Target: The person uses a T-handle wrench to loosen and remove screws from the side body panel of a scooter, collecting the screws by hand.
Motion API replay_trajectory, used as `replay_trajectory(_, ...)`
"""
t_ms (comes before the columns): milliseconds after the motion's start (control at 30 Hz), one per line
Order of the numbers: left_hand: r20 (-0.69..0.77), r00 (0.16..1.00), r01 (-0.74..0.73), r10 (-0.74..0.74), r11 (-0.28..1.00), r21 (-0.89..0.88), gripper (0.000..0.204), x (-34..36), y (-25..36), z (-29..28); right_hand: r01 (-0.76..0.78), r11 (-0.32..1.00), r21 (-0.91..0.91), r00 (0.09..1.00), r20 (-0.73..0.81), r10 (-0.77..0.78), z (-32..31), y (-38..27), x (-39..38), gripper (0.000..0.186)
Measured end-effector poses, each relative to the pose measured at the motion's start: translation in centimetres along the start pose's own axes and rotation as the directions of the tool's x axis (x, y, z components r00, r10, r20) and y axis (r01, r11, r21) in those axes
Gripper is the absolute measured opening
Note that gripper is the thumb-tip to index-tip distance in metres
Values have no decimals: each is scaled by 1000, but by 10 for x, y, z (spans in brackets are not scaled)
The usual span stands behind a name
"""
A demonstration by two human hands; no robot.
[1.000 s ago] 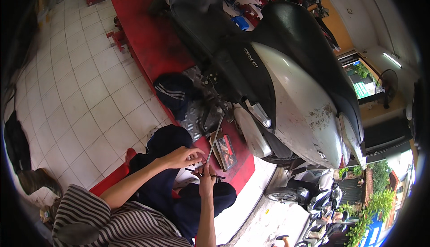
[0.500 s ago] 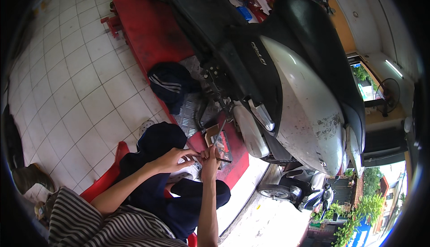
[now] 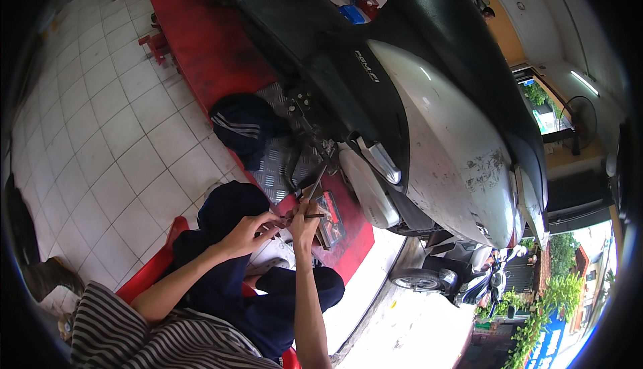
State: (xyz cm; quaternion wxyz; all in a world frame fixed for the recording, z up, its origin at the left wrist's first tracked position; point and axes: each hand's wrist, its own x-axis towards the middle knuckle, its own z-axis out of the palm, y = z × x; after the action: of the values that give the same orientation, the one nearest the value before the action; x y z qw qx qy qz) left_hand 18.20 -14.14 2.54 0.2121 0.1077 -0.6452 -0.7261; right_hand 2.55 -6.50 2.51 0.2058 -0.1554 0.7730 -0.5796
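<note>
Fingers of our left hand (image 3: 249, 232) and right hand (image 3: 303, 216) pinched a thin metal tool (image 3: 309, 195) just below the scooter (image 3: 429, 121), where we judged small, steady movements best.

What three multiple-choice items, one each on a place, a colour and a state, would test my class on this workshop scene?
1. Where is the scooter parked?
A on a red platform
B on grass
C on a wooden bench

2. What colour are the floor tiles?
A green
B white
C black

3. How are the hands placed?
A far apart
B behind the back
C close together on a thin tool

Answers: 1 A, the red platform lies under it. 2 B, pale tiles throughout. 3 C, the left hand and right hand meet at the thin tool.
</note>
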Motion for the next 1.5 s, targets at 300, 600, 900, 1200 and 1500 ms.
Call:
replay_trajectory(300, 2, 1000, 22, -22, 999, -43, 14, -1, -3, -3, 163, 965, -207, 984, -37, -174, 10, 16, -27, 30)
replay_trajectory(600, -23, 1000, 14, -14, 1000, -13, 14, -3, -5, -4, 165, 961, -220, 981, -63, -183, 20, 3, -24, 28)
replay_trajectory(900, -187, 982, 21, -8, 997, 68, 29, -3, 3, -2, 51, 501, -864, 941, -127, -314, 6, -20, 4, 26)
replay_trajectory(1200, -258, 961, -58, 95, 988, 145, 46, 47, 2, 3, 317, 596, -738, 897, 29, -441, -18, -6, -7, 24)
replay_trajectory(1500, 75, 953, -302, 294, 897, 322, 36, 29, -20, 14, 413, 850, -328, 910, 137, -390, -6, 34, -55, 39)
